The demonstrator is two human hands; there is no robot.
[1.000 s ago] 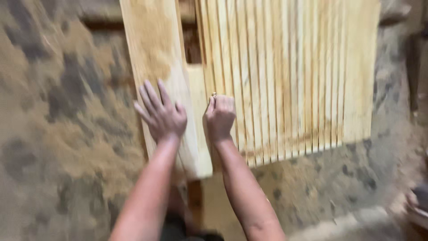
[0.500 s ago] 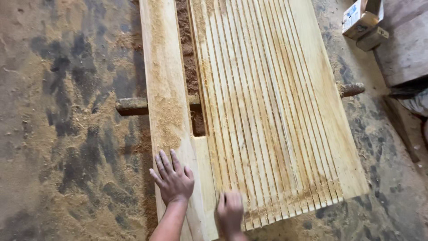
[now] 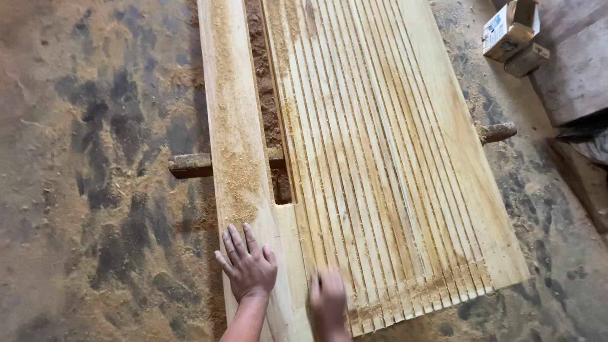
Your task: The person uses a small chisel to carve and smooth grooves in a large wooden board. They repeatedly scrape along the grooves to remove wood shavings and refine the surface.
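I am pressing my left hand (image 3: 248, 269), fingers spread flat, on the plank (image 3: 235, 145); my right hand (image 3: 327, 297) is blurring over the slats (image 3: 373, 158), grip unclear.

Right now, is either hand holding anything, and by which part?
Nothing is gripped. The left hand lies flat, fingers spread, on the plank; the blurred right hand rests on the slatted panel near its end.

Bare forearms, no sleeves/gloves.
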